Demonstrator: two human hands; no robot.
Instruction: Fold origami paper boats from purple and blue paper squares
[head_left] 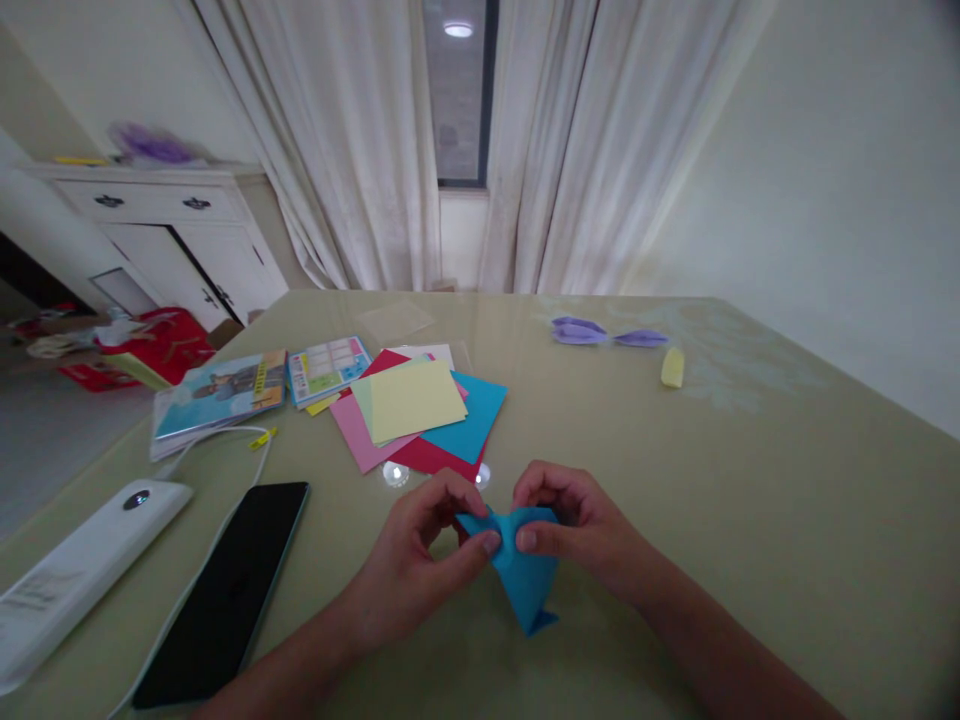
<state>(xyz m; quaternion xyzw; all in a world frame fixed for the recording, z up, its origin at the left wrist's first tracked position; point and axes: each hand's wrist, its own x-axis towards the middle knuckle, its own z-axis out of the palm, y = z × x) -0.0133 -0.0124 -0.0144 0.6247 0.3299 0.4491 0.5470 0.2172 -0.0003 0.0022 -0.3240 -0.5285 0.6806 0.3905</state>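
A folded piece of blue paper (pixel 527 580) is between my two hands, above the near part of the table. Its wide end is at the top, and it narrows downward to a small bent tip. My left hand (pixel 420 550) pinches the upper left corner between thumb and fingers. On the other side, my right hand (pixel 574 525) grips the upper right part, thumb in front and fingers behind. The back of the paper is hidden from me.
Beyond my hands lies a pile of coloured paper sheets (pixel 420 400). Booklets (pixel 225 395), a black phone (pixel 225 595) and a white power strip-like device (pixel 90 570) with a cable are at left. Purple folded paper (pixel 579 331) and a yellow piece (pixel 673 368) lie at the back right.
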